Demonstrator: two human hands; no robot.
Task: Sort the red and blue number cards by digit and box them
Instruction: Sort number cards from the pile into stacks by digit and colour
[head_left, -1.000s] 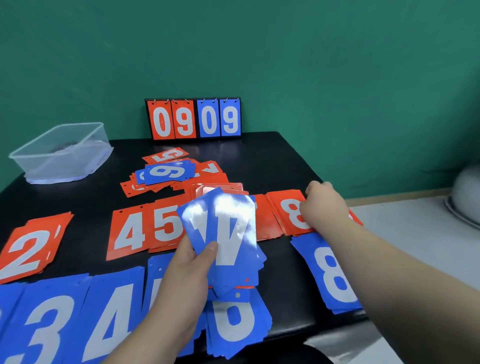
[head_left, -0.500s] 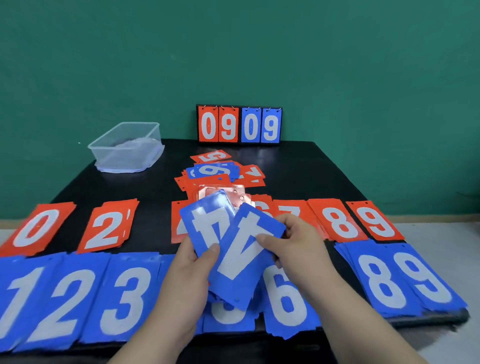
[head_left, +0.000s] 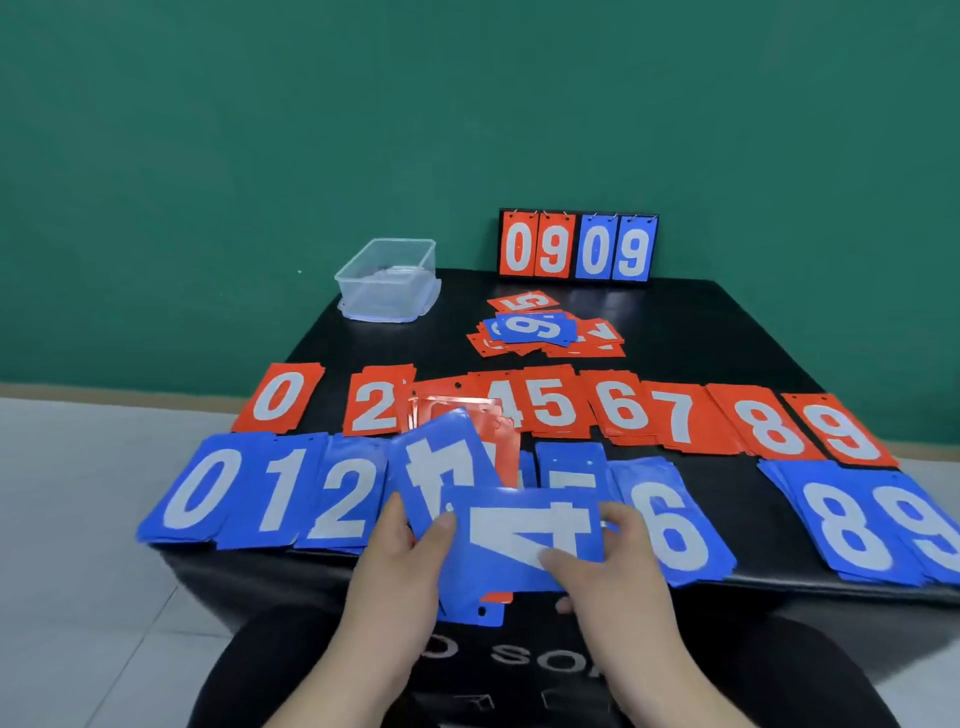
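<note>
Left grip (head_left: 400, 566) and right grip (head_left: 613, 577) each hold cards

Left fingers curl round a fanned stack (head_left: 441, 467) topped by a blue 4. Right thumb and fingers pinch a sideways blue 4 card (head_left: 524, 535) overlapping that stack, above the bench (head_left: 727, 332) near edge. Red row (head_left: 623, 410) and blue row (head_left: 270, 493) lie sorted beyond; clear box (head_left: 387, 296) stands far left

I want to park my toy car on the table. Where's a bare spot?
Bare table lies behind the red 8 pile, right of the loose card pile. Another patch sits between the clear box and the red 0 pile. The two front rows are crowded.
</note>
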